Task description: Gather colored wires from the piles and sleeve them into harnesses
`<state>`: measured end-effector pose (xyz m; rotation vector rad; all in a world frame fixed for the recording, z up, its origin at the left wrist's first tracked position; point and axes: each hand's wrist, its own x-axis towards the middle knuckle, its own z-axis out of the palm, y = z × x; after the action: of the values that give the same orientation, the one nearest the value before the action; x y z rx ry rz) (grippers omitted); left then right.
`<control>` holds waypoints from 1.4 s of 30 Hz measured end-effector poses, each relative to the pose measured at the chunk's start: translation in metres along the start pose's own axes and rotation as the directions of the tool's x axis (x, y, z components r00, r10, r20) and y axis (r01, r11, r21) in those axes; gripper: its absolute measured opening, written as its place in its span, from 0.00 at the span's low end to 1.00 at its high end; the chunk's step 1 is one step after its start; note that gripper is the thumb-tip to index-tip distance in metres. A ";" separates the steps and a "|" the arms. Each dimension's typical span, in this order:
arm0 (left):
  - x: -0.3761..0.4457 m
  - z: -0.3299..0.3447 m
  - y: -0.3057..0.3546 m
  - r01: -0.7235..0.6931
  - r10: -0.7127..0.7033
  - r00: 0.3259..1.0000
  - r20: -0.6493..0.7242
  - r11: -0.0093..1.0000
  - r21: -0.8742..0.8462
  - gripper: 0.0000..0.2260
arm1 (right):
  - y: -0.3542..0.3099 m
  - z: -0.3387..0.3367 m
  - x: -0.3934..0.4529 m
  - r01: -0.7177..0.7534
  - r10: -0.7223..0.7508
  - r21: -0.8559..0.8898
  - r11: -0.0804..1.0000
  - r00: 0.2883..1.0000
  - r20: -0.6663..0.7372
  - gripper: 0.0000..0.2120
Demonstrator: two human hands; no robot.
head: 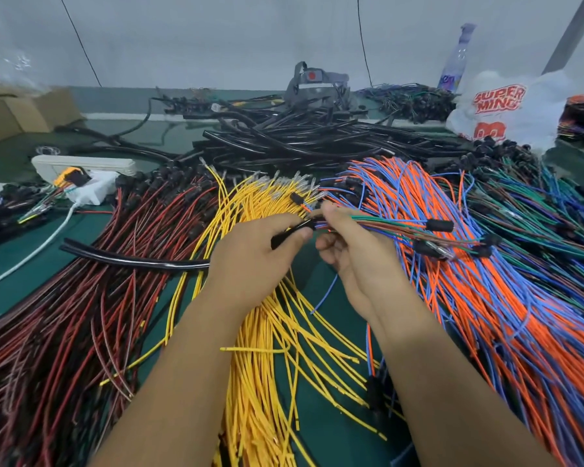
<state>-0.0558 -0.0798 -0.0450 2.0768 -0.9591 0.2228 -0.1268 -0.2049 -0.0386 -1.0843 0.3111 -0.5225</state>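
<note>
A small bundle of mixed wires (378, 227), green, red, blue and brown, is held just above the piles at the middle of the desk (24, 264), its left end meeting the mouth of a black sleeve (292, 232). The bundle's far ends, with black connectors, trail off to the right over the orange and blue pile (486, 298).

The right hand (348, 251) pinches the bundle close to its left tip, most likely so the loose ends stay together and stiff enough to enter the tube. Its grip is closed tight on the wires, thumb on top, the other fingers curled beneath.

The left hand (253, 261) holds the sleeve near its open end, thumb pressed along it, fingers wrapped under; that grip is also closed, on the sleeve. Holding so near the mouth keeps the opening steady and pointed at the wire tips. The rest of the sleeve seems to run out to the left across the red and black pile (81, 315), though the hand hides the join.

Whether the tips are already inside the tube cannot be told; the fingers cover the spot.

Below the hands lies the yellow pile (267, 365). Behind them, a heap of cut black tubing (300, 139), and further right a white plastic bag (506, 106).
</note>
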 end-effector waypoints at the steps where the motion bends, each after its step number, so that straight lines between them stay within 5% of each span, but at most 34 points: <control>1: -0.001 0.000 0.000 -0.004 0.004 1.000 -0.006 1.000 -0.004 0.11 | -0.001 0.001 0.000 0.005 -0.004 0.023 1.000 1.000 -0.015 0.08; 13: 0.004 0.001 0.004 -0.137 0.143 0.988 -0.056 0.986 0.095 0.13 | -0.002 -0.003 0.000 0.071 -0.067 0.075 0.995 0.996 -0.052 0.06; 18: 0.004 0.001 0.002 -0.170 0.175 0.983 -0.047 0.981 0.095 0.12 | 0.003 -0.007 0.002 0.100 -0.104 -0.114 0.988 0.994 -0.028 0.10; 23: 0.004 0.000 0.003 -0.201 0.215 0.973 -0.085 0.968 0.151 0.11 | -0.001 -0.002 0.000 0.020 -0.021 0.019 1.000 0.999 0.044 0.10; 27: 0.003 0.000 0.004 -0.194 0.207 0.976 -0.074 0.970 0.146 0.11 | -0.004 -0.004 0.001 -0.057 0.050 0.093 0.994 0.996 0.077 0.21; 31: 0.000 0.002 0.008 -0.204 0.212 0.977 -0.026 0.960 0.191 0.13 | 0.002 -0.003 0.002 0.042 -0.039 -0.076 0.996 0.998 0.048 0.21; 35: 0.000 0.006 0.014 -0.217 0.221 0.975 -0.004 0.961 0.171 0.12 | 0.009 0.002 0.001 -0.037 0.043 -0.262 0.964 0.999 0.017 0.17; 42: 0.003 0.004 -0.001 -0.002 -0.005 0.988 -0.152 0.999 -0.047 0.07 | -0.003 -0.004 0.002 -0.014 0.003 0.166 0.986 0.998 0.064 0.19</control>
<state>-0.0532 -0.0839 -0.0465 1.9868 -0.8628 0.3496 -0.1277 -0.2107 -0.0375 -0.9354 0.2126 -0.4967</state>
